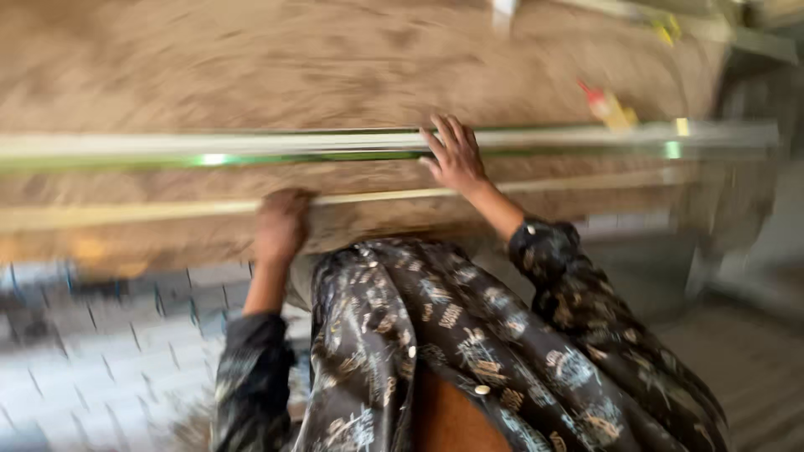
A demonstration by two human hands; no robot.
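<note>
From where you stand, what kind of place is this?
Probably a woodworking or carpentry shop, though the picture is blurred. A big brown board fills the bench, a long pale strip lies under the right hand, and a small glue-like bottle sits nearby.

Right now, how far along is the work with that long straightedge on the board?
Done: the long metal straightedge already lies across the brown board. In hand: the right hand presses flat on the straightedge, while the left hand grips the board's near edge. Left: motion blur hides any marking or cut line; the red-capped bottle lies apart, untouched.
</note>
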